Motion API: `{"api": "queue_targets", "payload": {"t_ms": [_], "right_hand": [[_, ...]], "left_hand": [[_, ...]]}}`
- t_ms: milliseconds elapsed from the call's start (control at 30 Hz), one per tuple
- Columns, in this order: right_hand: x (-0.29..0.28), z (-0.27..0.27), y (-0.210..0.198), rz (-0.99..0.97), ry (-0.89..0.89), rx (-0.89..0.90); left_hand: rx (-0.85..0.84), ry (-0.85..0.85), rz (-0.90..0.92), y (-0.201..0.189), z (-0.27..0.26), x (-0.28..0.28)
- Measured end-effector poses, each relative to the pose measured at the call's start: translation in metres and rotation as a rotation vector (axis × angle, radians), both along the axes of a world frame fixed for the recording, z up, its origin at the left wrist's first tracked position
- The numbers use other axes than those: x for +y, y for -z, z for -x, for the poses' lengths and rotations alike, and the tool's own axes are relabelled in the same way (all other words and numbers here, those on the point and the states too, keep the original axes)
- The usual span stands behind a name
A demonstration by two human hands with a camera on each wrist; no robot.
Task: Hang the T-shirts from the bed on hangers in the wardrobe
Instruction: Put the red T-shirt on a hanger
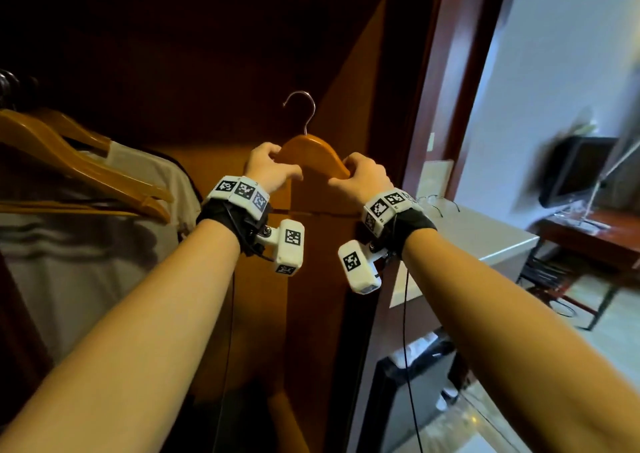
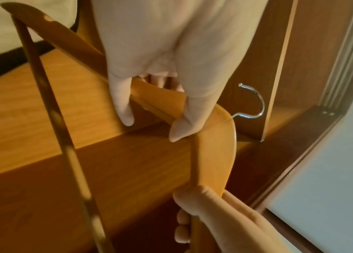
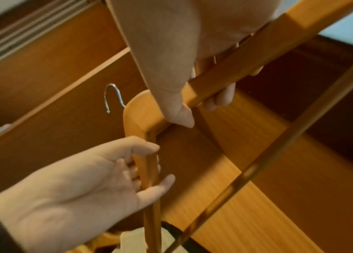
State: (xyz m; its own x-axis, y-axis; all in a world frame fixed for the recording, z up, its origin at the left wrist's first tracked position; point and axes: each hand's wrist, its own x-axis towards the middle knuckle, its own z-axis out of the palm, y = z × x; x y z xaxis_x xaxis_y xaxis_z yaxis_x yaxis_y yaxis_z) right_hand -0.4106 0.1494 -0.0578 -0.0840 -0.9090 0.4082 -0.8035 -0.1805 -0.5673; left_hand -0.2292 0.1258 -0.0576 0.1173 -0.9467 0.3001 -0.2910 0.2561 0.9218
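You hold a bare wooden hanger up inside the wardrobe.
Your left hand and right hand each grip one shoulder; a white T-shirt hangs at left.

A dark flat monitor stands on a reddish wooden surface; nearer, a pale grey cabinet top carries thin-rimmed spectacles.

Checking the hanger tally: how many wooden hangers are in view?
3: one hanger held by both hands, two hangers hanging at left above a white T-shirt. More may be hidden.
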Motion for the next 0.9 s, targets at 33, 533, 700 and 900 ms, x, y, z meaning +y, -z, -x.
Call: {"api": "queue_targets", "payload": {"t_ms": [33, 533, 700, 900], "right_hand": [[0.006, 0.01, 0.001, -0.003, 0.007, -0.003], [0.115, 0.254, 0.044, -0.084, 0.15, -0.066], [0.154, 0.347, 0.058, -0.108, 0.267, -0.025], [0.176, 0.449, 0.086, -0.102, 0.473, -0.042]], "left_hand": [[0.013, 0.032, -0.005, 0.002, 0.011, 0.003], [0.16, 0.243, -0.032, 0.042, 0.26, 0.094], [0.177, 0.311, -0.065, 0.064, 0.364, 0.115], [0.178, 0.455, -0.092, 0.084, 0.48, 0.126]]}}
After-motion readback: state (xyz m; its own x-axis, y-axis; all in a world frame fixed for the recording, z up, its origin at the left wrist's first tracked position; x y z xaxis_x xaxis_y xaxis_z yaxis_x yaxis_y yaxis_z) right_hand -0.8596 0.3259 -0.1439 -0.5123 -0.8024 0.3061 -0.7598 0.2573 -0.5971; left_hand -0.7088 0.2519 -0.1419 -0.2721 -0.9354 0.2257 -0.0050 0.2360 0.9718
